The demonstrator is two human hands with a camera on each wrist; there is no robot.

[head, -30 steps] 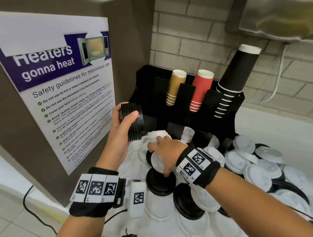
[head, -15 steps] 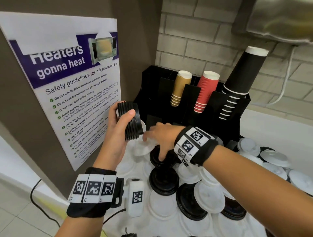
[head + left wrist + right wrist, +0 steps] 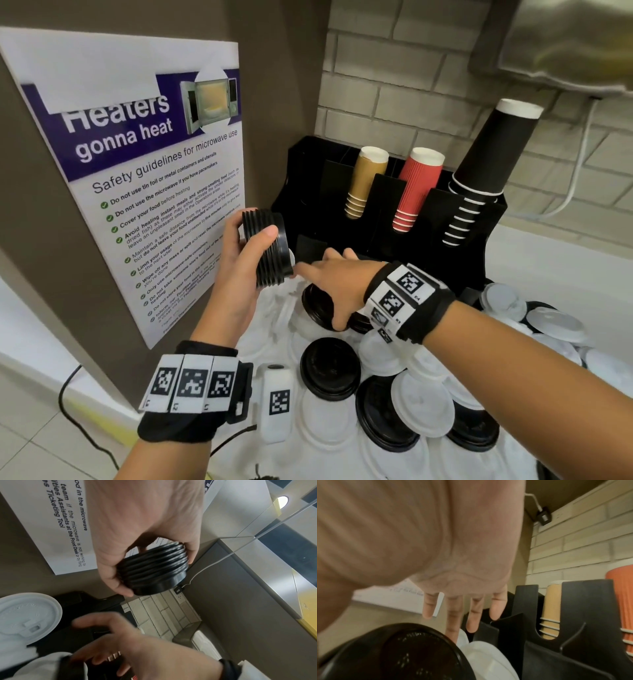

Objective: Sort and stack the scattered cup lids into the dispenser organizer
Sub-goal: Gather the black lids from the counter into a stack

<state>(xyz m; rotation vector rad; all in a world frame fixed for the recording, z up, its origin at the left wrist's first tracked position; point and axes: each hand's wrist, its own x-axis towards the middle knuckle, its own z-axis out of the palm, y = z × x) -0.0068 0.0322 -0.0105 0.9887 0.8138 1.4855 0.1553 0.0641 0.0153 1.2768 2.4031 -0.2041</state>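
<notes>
At 10 o'clock, left hand [image 3: 239, 270] clamps black stack [image 3: 267, 248], held on its side, likely for adding lids. Right hand [image 3: 334, 286], fingers spread, grips nothing, over black lid [image 3: 317, 305] before organizer [image 3: 387, 212].

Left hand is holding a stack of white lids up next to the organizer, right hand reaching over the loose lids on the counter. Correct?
Not quite. The stack of lids in the left hand is black, not white; the head and left wrist views both show it. The rest stands: it is held up beside the organizer while the right hand reaches over the loose lids on the counter.
</notes>
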